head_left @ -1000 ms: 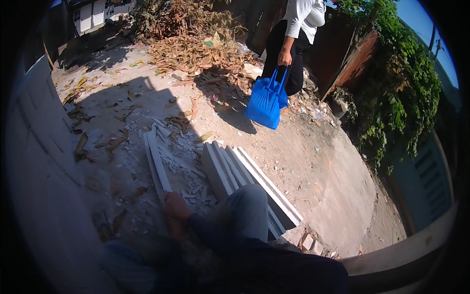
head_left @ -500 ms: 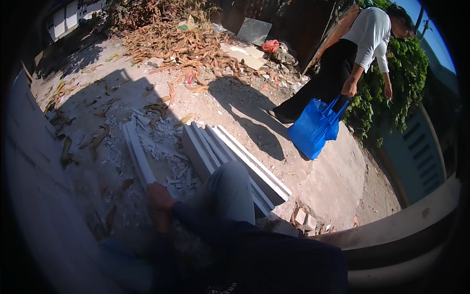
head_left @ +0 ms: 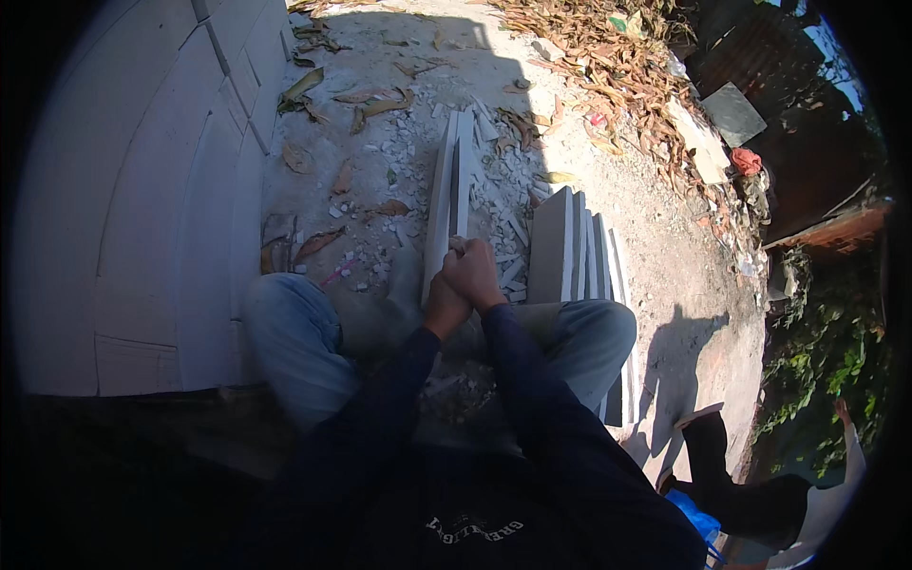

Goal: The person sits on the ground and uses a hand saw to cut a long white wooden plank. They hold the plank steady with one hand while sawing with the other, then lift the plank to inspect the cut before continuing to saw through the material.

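Left hand (head_left: pixel 445 307) partly covered, slab (head_left: pixel 438 204) with hidden end

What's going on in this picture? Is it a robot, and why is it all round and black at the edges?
There's no robot here, just a person with two bare hands. The camera is worn on their head and looks down, so you see nearly what they see. Its very wide lens makes straight things look bent, with darkness around the rim.

At the bottom are the person's knees, in blue jeans. The left hand and right hand are together at the near end of a long pale strip. I can't tell exactly what the fingers are gripping.

On the ground are white chips, dry leaves and, right of the strip, pale boards. At the lower right is another person, with something blue.
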`<state>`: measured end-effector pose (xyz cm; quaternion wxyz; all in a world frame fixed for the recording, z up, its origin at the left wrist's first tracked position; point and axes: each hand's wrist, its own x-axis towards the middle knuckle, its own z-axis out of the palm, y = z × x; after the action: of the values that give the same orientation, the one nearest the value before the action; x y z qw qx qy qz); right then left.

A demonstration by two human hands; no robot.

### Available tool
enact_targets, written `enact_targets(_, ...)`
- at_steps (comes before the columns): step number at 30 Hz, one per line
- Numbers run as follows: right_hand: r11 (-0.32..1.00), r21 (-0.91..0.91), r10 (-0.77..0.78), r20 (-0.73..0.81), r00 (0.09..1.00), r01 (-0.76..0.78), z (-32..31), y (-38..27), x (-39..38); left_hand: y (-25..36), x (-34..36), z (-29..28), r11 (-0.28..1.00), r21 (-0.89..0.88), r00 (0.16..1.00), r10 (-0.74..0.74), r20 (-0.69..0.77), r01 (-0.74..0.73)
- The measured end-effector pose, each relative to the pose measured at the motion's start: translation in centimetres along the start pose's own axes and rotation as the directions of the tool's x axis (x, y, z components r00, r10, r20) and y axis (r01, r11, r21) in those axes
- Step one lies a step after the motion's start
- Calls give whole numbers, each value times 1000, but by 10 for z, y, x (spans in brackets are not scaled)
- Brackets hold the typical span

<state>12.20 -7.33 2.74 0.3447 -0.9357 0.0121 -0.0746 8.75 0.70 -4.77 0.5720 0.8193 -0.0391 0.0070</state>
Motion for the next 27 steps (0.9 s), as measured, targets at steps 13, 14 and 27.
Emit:
enact_targets(13, 995, 93, -26, 2, 1000, 26, -24, -13, -41, 43, -31, -20, 980, 59, 922, -200, 331, 191)
enact_targets(14, 996, 88, -27, 0, 1000, 27, -23, -11, -46, 42, -53, -15, 966, -165, 962, -162, 222, 200)
enact_targets(27, 984, 132, -118, -31, 993, 121, -9, -9, -81, 43, -80, -27, 994, -70, 997, -79, 23, 80)
